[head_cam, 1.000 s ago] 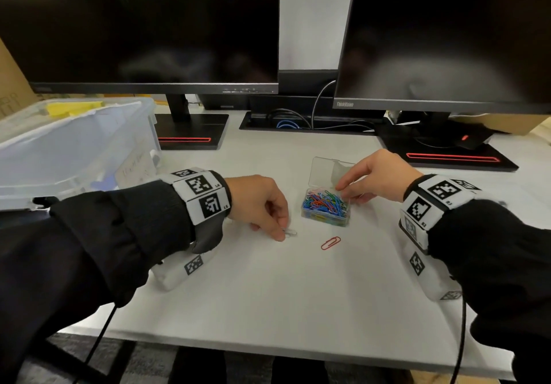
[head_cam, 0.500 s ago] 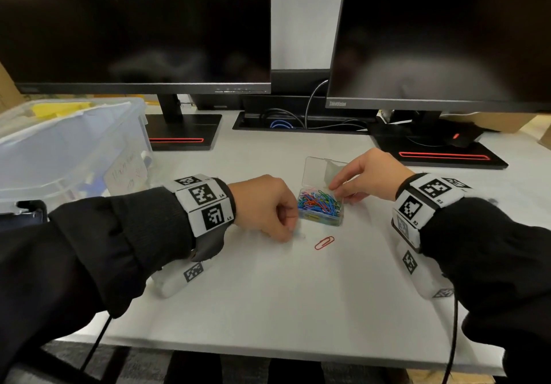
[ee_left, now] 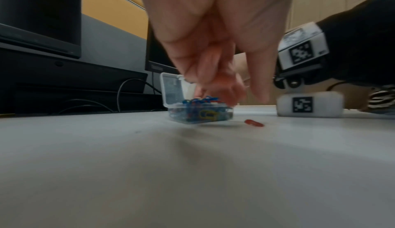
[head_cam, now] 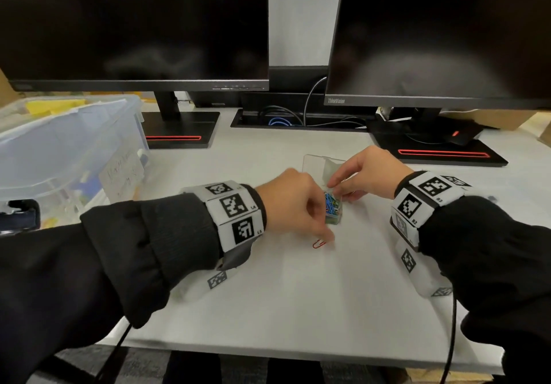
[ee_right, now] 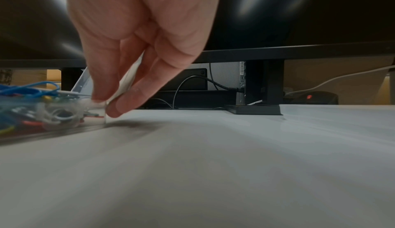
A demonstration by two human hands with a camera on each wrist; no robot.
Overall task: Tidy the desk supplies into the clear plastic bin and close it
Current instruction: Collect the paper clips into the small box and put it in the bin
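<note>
Paperclips are what we are gathering at this stage: most of them, in mixed colours, already sit in the small clear clip box (head_cam: 333, 211) in the middle of the white desk (head_cam: 298, 309), its hinged lid (head_cam: 316, 164) standing open. Our right hand (head_cam: 368, 173) pinches the box's near right corner between thumb and fingertips to steady it. Our left hand (head_cam: 293, 205) hangs just beside the box with its fingers bunched together, tips down over the desk; whether they hold a clip we cannot tell, since the wrist view is blurred there. One red paperclip (head_cam: 319, 243) lies loose on the desk just below those fingertips. We judge the task early to midway: the red clip has to go in, the lid must be shut, and the box must go into the clear plastic bin (head_cam: 68, 151) at the far left, which then needs closing.
</note>
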